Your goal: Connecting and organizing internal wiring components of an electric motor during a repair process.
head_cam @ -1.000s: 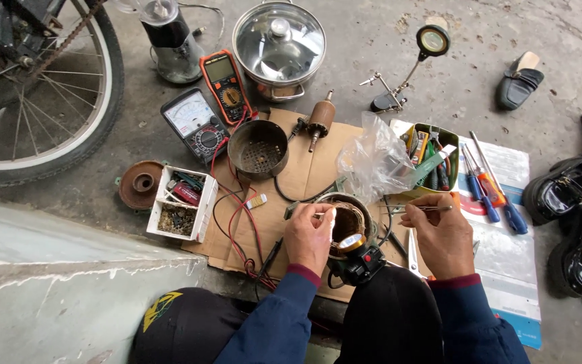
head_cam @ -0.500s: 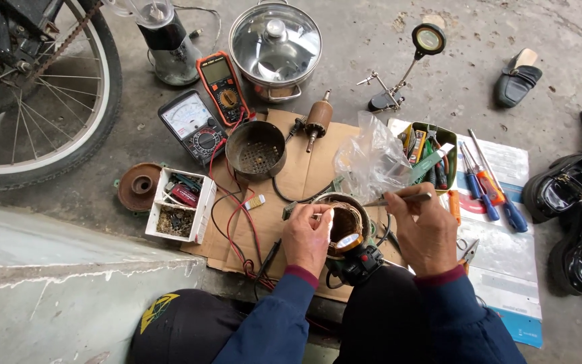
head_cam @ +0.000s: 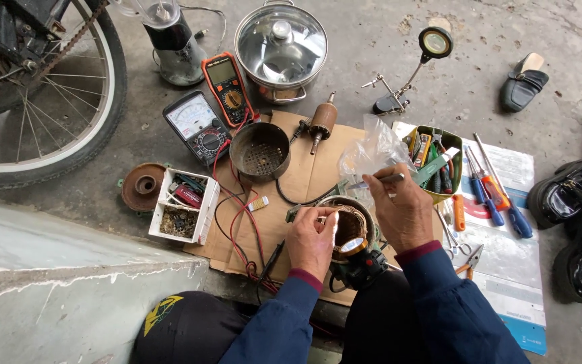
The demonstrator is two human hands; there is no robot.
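Observation:
My left hand [head_cam: 312, 239] grips the near rim of a round motor stator with copper windings [head_cam: 349, 221] that rests on brown cardboard [head_cam: 304, 168]. My right hand [head_cam: 400, 210] is just right of the stator and pinches a thin metal tool [head_cam: 380, 180] that points left over a crumpled clear plastic bag [head_cam: 372, 152]. A small roll of tape [head_cam: 353, 246] lies against the stator's near side.
On the cardboard stand a perforated metal cup [head_cam: 259, 149] and a motor rotor [head_cam: 320, 123]. Two multimeters [head_cam: 210, 108], a lidded steel pot [head_cam: 281, 48], a bicycle wheel [head_cam: 42, 94], a white parts box [head_cam: 183, 205], a green tool tray [head_cam: 436, 162], screwdrivers [head_cam: 493, 192] and black shoes [head_cam: 574, 195] surround it.
My right hand has lifted from beside the stator and moved up and left with the thin tool, toward the plastic bag. My left hand stays on the stator.

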